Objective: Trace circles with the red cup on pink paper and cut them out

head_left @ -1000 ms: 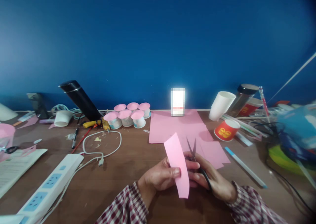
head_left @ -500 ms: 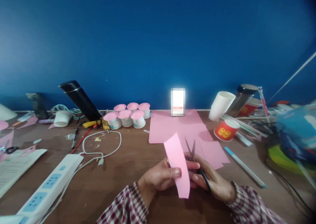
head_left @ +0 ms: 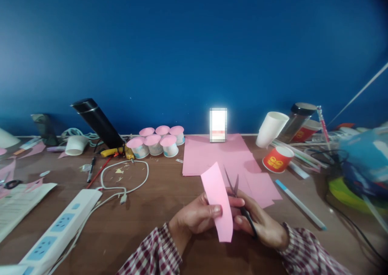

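Wooden table (head_left: 157, 210): bore pink sheets (head_left: 218, 155). Pink paper strip (head_left: 217, 200): upright above table's near edge, pinched in left hand (head_left: 197, 216). Right hand (head_left: 260, 220): gripped scissors (head_left: 235, 190), blades parted, beside strip.

Barely anything moved tbh. Scissors (head_left: 235, 190) in right hand (head_left: 260, 222) crept up and left, blade tips now closer to right edge of pink paper strip (head_left: 218, 202), blades a bit narrower than a second ago. Right hand slid slightly left with them. Far left: pink cup that sat at table (head_left: 151, 210) edge gone out of view.
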Action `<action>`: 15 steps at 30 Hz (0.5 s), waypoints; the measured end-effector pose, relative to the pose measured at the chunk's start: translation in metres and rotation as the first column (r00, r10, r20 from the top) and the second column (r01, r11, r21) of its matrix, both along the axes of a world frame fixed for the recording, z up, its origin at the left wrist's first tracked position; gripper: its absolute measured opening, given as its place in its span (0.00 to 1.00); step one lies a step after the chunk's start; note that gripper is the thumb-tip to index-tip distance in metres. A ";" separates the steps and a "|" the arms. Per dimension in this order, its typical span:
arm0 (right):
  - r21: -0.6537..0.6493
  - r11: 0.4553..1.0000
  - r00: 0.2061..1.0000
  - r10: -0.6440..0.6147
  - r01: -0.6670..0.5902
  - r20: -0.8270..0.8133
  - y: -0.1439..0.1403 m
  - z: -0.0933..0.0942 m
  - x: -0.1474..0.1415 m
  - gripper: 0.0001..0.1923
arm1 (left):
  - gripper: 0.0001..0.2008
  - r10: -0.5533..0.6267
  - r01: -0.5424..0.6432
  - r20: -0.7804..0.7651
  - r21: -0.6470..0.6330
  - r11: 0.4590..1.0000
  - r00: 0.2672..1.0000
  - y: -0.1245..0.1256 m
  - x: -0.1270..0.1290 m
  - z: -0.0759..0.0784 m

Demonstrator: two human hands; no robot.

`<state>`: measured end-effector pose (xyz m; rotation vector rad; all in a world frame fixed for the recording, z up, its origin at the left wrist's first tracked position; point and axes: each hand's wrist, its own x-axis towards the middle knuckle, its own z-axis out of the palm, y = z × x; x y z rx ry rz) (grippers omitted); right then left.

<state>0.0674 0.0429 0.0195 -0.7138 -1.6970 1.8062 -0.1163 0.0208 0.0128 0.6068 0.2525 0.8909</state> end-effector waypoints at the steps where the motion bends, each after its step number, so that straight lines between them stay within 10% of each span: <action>1: -0.004 1.000 1.000 0.001 -0.001 -0.002 0.000 0.000 0.000 0.31 | 0.24 0.004 -0.004 0.004 -0.002 1.000 1.000 0.000 0.000 0.000; 15: 0.036 0.998 0.999 -0.051 0.051 0.006 0.000 0.001 0.002 0.30 | 0.24 0.018 -0.018 -0.003 0.039 0.999 1.000 0.002 0.003 0.003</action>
